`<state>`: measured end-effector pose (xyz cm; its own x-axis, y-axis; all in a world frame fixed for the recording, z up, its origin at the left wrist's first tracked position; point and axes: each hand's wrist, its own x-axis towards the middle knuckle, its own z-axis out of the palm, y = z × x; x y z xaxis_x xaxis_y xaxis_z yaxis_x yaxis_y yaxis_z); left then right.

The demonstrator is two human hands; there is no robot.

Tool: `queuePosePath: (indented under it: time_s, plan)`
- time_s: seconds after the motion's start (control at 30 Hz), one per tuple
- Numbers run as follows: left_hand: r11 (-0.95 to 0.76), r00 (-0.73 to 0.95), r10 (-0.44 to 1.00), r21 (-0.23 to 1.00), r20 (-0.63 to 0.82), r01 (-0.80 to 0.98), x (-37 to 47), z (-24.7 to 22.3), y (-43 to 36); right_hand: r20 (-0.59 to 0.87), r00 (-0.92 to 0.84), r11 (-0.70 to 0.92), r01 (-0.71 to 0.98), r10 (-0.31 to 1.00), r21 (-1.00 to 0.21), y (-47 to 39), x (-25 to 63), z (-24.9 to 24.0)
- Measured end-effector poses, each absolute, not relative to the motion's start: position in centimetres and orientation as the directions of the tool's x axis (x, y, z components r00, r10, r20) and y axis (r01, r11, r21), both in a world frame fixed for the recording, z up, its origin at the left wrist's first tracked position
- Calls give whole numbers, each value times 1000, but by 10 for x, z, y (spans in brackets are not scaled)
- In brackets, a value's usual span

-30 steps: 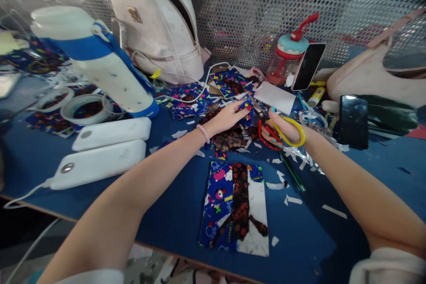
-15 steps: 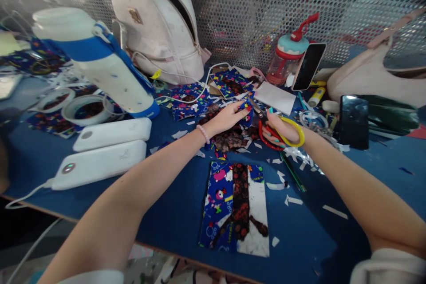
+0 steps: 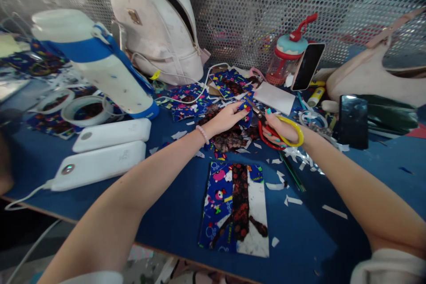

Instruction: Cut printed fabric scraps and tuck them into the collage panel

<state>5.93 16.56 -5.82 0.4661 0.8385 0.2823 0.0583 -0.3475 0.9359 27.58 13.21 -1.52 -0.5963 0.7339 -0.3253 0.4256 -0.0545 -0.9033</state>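
My left hand [image 3: 226, 118] pinches a piece of blue patterned fabric [image 3: 246, 120] between thumb and fingers. My right hand [image 3: 281, 129] is wrapped round a pair of scissors [image 3: 301, 135] with red and yellow handles. The scissor blades point up and left, close to the fabric's right edge; I cannot tell how far they are parted. Below both hands, a flat rectangular collage [image 3: 241, 204] lies on the table, covered with blue patterned cloth, a dark brown strip with branches, and a bare white area. Dark brown fabric scraps [image 3: 229, 140] lie beneath my left hand.
A white and blue bottle [image 3: 109, 75], two white power banks [image 3: 103, 164] and tape rolls [image 3: 83, 111] are on the left. Behind stand a backpack [image 3: 156, 31], a red-lidded cup [image 3: 289, 49] and a phone [image 3: 308, 66]. A green pencil [image 3: 293, 172] and paper scraps lie right.
Both hands stay in nearly the same place, still holding the fabric and the scissors. The whole view has shifted very slightly.
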Motion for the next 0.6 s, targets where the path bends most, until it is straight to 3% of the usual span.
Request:
queuePosePath:
  time_s: [0.6]
  plan:
    - [-348, 468, 839, 935, 276, 73, 61, -60, 168, -326, -543, -64, 445, 774, -893, 128, 271, -12]
